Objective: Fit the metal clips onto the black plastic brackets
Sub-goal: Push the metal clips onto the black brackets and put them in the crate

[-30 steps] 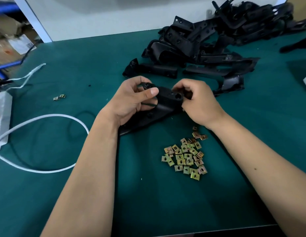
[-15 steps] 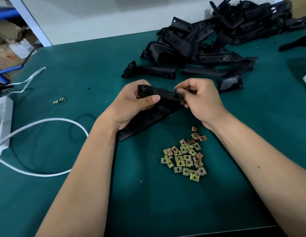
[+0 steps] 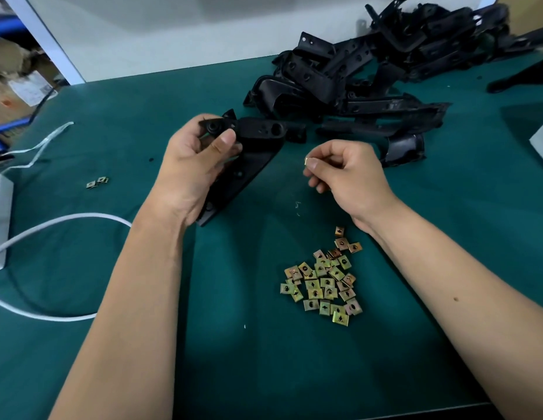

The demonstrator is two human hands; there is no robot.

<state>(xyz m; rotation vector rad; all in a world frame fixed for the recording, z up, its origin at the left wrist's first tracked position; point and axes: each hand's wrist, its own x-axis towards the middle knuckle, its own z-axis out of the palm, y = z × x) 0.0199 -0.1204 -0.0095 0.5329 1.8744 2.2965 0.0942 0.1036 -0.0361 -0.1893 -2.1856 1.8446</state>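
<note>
Black bracket (image 3: 258, 137) aloft, clips (image 3: 323, 283) heaped

Black brackets (image 3: 370, 77), brass-gold clips (image 3: 323, 283), a white cable (image 3: 67, 221), all on a teal-green table (image 3: 264, 359).

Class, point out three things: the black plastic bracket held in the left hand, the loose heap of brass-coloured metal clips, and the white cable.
black plastic bracket (image 3: 258, 131), head view, upper flat face
heap of brass-coloured metal clips (image 3: 323, 283), head view, middle
white cable (image 3: 82, 218), head view, top of loop

Hidden bits and cut-offs

The left hand (image 3: 193, 165) covers the bracket (image 3: 249, 153) middle — the clip (image 3: 306, 160) in the right hand (image 3: 346, 174) barely peeks out; the bracket pile (image 3: 370, 71) runs off the top-right edge.
</note>
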